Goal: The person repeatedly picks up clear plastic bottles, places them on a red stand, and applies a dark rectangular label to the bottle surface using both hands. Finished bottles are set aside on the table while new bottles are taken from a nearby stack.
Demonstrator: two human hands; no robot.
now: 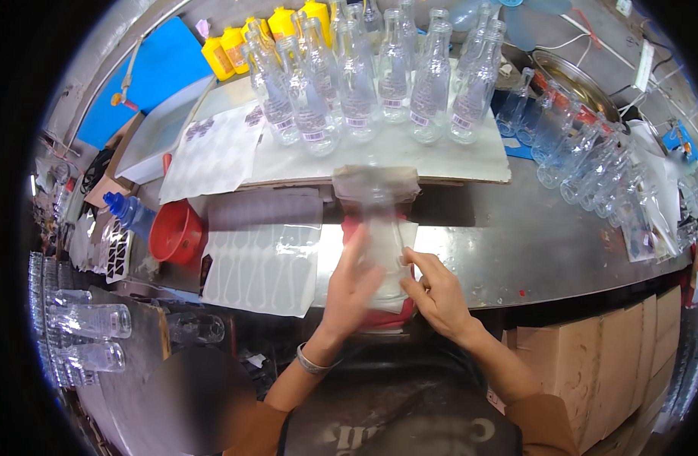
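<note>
A clear glass bottle [382, 247], blurred, lies between my hands on a red cloth pad [387, 318], its neck pointing away from me. My left hand [352, 290] is at the bottle's left side, smeared by motion, with thumb and fingers apart. On the other side my right hand [439, 295] has bent fingers, and its fingertips and thumb rest against the bottle's right edge. A cloth-wrapped support [347, 184] lies under the neck end. To the left lies a sheet of transparent labels [264, 262] with long curved outlines.
Several printed glass bottles [356, 99] stand on a raised white board [364, 158] ahead. Left are a red bowl [176, 232] and another label sheet [212, 150]. More bottles [592, 171] lean in a row at right. Cardboard boxes [577, 365] stand below the metal table [508, 266].
</note>
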